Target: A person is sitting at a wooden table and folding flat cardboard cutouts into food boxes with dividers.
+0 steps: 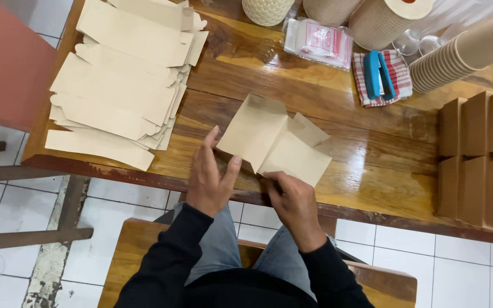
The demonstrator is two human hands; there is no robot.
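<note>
Looking down from the head cam, I've got both hands on a half-folded kraft cardboard box (pixel 274 142) sitting near the front edge of the wooden table (pixel 372 148). Left hand (pixel 211 179) is flat-ish and angled up, fingers spread loosely, tips touching the box's left flap. Right hand (pixel 293 199) is curled in, knuckles up, fingers pinching the box's lower edge. Both forearms in dark sleeves come up from my lap, elbows tucked in. Off to the left there's a messy stack of flat box blanks (pixel 121 80). Finished boxes (pixel 480 154) are lined up on the right, well apart from my hands. A blue stapler (pixel 379 74) lies on a checked cloth (pixel 397 65) farther back.
</note>
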